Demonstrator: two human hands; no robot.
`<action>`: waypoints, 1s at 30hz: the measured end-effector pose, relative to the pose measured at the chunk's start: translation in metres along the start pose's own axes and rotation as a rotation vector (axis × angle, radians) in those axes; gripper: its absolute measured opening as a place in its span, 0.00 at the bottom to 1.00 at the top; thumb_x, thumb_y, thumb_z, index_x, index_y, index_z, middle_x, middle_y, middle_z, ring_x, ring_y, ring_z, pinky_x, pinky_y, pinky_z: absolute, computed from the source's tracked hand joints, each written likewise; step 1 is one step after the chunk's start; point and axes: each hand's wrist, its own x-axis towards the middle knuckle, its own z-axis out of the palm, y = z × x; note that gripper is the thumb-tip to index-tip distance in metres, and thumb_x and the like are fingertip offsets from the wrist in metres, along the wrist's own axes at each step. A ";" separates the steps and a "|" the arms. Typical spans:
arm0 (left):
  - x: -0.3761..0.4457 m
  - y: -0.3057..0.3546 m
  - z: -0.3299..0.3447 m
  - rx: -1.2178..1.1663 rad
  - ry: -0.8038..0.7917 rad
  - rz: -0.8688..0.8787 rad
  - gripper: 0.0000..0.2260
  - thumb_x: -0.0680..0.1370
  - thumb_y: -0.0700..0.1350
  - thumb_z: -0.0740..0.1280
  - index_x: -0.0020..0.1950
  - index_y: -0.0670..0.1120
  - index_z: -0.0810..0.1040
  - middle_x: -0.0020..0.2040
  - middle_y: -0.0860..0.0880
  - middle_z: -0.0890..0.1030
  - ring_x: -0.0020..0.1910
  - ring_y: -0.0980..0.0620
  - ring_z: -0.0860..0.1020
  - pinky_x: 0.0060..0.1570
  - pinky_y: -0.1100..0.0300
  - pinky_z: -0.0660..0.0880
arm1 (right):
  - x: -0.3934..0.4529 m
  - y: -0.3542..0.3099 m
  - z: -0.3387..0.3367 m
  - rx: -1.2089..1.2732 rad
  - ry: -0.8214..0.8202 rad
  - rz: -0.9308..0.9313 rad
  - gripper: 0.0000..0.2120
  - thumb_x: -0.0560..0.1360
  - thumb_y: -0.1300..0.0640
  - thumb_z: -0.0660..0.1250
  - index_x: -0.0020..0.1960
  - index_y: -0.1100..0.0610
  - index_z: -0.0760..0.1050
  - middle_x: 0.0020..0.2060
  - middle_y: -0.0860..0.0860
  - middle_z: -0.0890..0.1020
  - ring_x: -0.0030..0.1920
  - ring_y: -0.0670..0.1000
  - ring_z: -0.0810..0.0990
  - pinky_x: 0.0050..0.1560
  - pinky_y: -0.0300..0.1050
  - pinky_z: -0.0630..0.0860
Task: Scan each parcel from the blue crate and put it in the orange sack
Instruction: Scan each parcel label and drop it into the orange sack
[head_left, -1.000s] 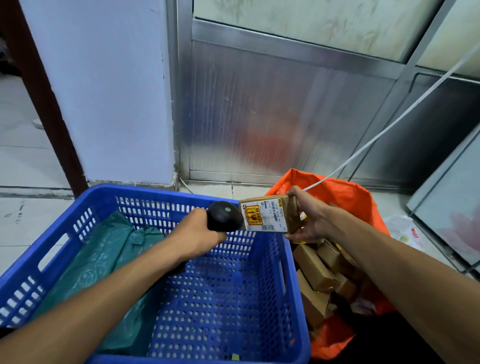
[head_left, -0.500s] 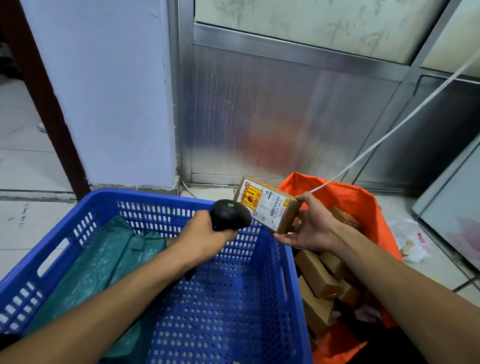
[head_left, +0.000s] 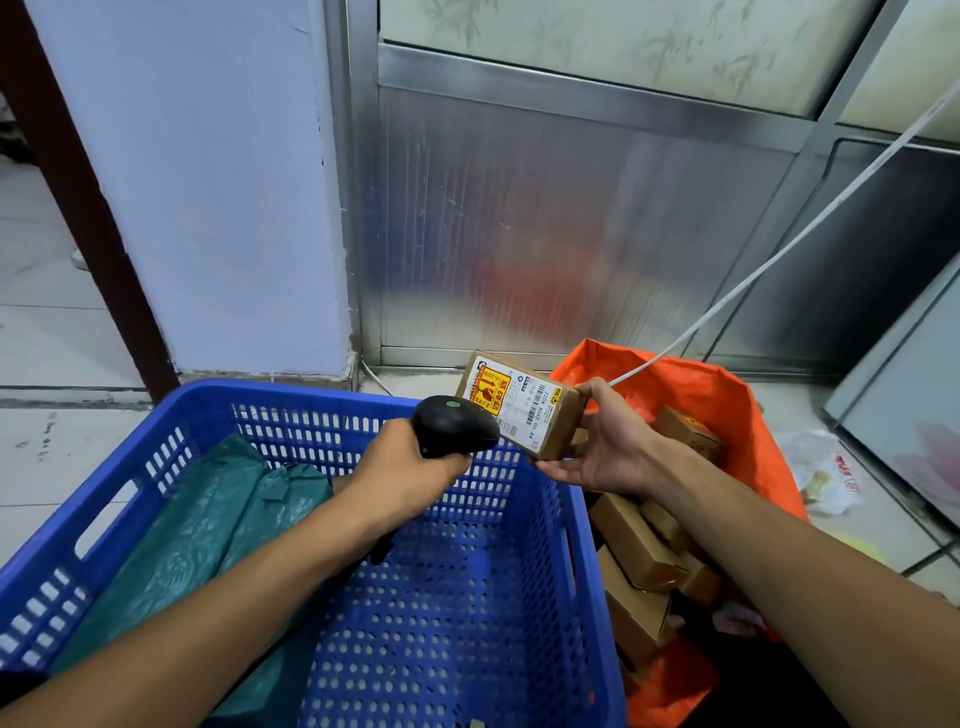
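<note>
My left hand grips a black handheld scanner, its head pointing right at a small brown cardboard parcel. My right hand holds that parcel by its right end, label side tilted up toward me, above the crate's far right corner. The label is white with a red-and-yellow sticker and a barcode. The blue plastic crate lies below, holding a green plastic mailer bag on its left side. The orange sack stands open to the right with several brown boxes inside.
A white pillar and a ribbed metal door panel rise just behind the crate and sack. A white cable runs from the upper right down to the sack. A crumpled white plastic bag lies on the tiled floor at right.
The right hand has tilted the parcel so its label faces upward and shifted it slightly right. The scanner stays close to the label. The view has drifted a little downward.
</note>
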 end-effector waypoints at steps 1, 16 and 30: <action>0.000 0.000 -0.001 -0.002 -0.002 0.002 0.02 0.75 0.43 0.73 0.45 0.45 0.82 0.37 0.44 0.82 0.35 0.50 0.78 0.43 0.51 0.77 | 0.001 0.000 0.000 -0.007 0.000 0.003 0.23 0.74 0.46 0.61 0.63 0.59 0.73 0.59 0.65 0.79 0.46 0.65 0.82 0.46 0.54 0.81; -0.006 0.005 -0.005 -0.047 -0.061 -0.022 0.01 0.76 0.40 0.72 0.45 0.44 0.82 0.31 0.49 0.79 0.32 0.52 0.77 0.40 0.55 0.74 | 0.009 0.004 0.000 -0.053 -0.004 0.021 0.25 0.75 0.44 0.62 0.66 0.58 0.72 0.61 0.67 0.77 0.50 0.66 0.82 0.47 0.54 0.82; -0.006 0.004 -0.006 -0.071 -0.058 -0.063 0.01 0.76 0.39 0.72 0.46 0.44 0.82 0.28 0.52 0.79 0.29 0.55 0.77 0.34 0.60 0.73 | 0.015 0.004 -0.003 -0.093 0.009 0.017 0.23 0.75 0.44 0.62 0.63 0.58 0.74 0.61 0.66 0.77 0.55 0.67 0.81 0.49 0.55 0.81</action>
